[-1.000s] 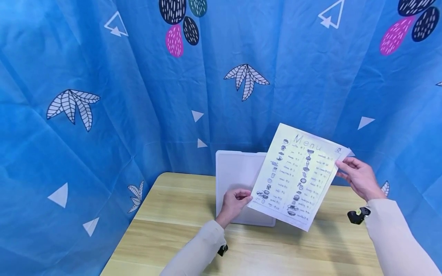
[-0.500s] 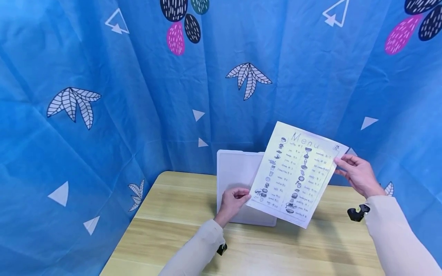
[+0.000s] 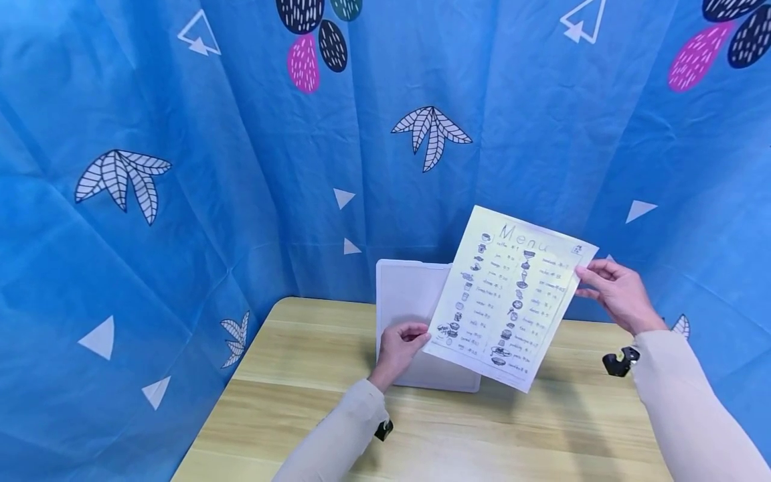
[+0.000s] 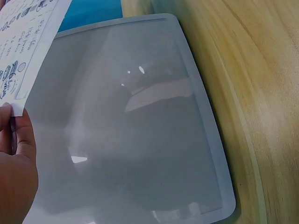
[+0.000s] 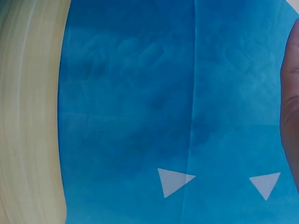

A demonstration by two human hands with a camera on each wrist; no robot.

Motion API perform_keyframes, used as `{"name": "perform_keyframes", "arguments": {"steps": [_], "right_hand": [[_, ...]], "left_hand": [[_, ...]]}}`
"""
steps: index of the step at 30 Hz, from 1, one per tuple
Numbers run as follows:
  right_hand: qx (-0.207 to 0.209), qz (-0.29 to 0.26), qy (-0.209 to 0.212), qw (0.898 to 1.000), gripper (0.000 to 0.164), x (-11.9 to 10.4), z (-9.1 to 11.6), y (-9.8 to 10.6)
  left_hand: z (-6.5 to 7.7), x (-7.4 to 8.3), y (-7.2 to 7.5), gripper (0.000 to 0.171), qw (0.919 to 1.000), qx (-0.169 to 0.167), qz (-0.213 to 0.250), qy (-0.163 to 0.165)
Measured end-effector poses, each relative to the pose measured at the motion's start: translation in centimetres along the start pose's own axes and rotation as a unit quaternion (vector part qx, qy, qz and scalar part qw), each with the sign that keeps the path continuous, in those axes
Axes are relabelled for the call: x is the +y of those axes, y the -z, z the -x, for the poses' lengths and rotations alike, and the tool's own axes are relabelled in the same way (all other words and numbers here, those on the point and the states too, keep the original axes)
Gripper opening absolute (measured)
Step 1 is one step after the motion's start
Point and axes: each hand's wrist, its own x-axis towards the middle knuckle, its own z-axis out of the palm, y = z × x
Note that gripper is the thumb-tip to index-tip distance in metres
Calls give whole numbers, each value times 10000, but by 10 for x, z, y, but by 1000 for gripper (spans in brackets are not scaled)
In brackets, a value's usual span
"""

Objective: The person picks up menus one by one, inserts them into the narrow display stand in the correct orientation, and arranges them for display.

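A white sheet of paper headed "Menu" [image 3: 508, 294], with small food drawings and handwritten prices in two columns, is held up tilted above the table. My left hand [image 3: 399, 353] pinches its lower left corner between thumb and fingers; the left wrist view shows this pinch at the paper's corner [image 4: 18, 93]. With thumb and fingers, my right hand [image 3: 620, 294] grips the upper right edge. Behind the paper lies a flat, white-rimmed clear sleeve or board [image 3: 409, 294], its right part covered by the menu. Light glints off its glossy surface [image 4: 131, 140] in the left wrist view.
The wooden table [image 3: 301, 375] has a rounded back left corner. A blue curtain [image 3: 313, 181] with leaf and triangle prints hangs around its back and sides. Small black devices sit at both wrists, one of them the right wrist device [image 3: 619, 362].
Both hands have shifted the menu slightly left and up in the head view, holding it throughout. The white-rimmed board has stayed in place.
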Motion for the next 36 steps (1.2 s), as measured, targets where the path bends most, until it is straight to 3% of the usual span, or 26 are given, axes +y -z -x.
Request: {"name": "perform_keyframes", "arguments": {"steps": [8,13,27,36], "right_hand": [[-61,384,21,9992,8,-8,-6,-4],[-141,724,48,9973,9,-14,-9,-7],[-107,1370,161,9904,18,-24,-15,-14],[145,2040,187,9787,31,-33,-20,-24]], "left_hand": [[-3,-1,6,17,9998,152,76,-84],[-4,0,8,17,9997,153,191,86],[-10,9,21,16,9990,346,-109,260],[-13,15,29,15,9981,426,-252,370]]}}
